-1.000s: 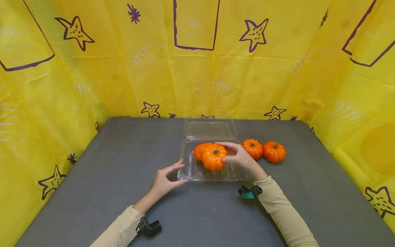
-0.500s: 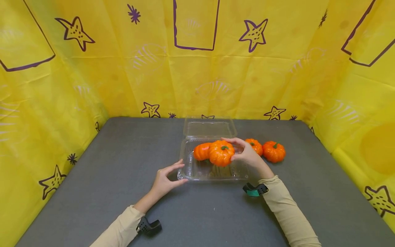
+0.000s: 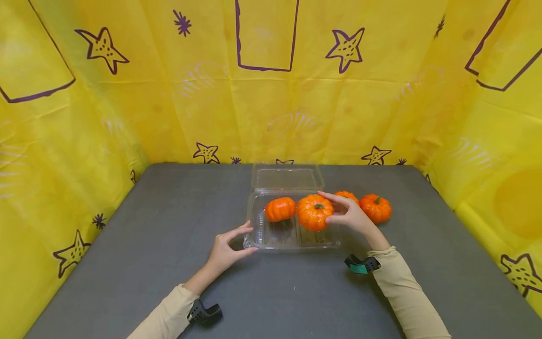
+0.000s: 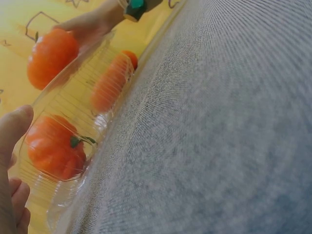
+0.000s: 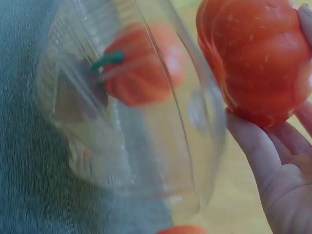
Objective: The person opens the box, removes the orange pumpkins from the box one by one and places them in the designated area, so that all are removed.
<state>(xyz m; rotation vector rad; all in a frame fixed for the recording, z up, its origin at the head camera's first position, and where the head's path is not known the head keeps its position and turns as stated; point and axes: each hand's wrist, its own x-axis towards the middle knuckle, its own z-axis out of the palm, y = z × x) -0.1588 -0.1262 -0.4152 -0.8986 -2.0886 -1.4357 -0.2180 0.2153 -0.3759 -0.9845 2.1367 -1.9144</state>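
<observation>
My right hand grips a small orange pumpkin by its right side, over the right half of a clear plastic clamshell container. The pumpkin's green stem points up; in the right wrist view, this held pumpkin is beside the container's rim. Another pumpkin lies on its side in the left compartment, its stem showing through the wall in the left wrist view. At the container's left edge, my left hand holds the front corner between thumb and fingers.
Two more pumpkins stand right of the container: one partly hidden behind my right hand, the other farther right. The container's lid lies folded back. Yellow patterned cloth surrounds the grey table.
The right hand has moved right with its pumpkin, away from the pumpkin in the left compartment and over the right one. The left hand has stayed at the container's corner.
</observation>
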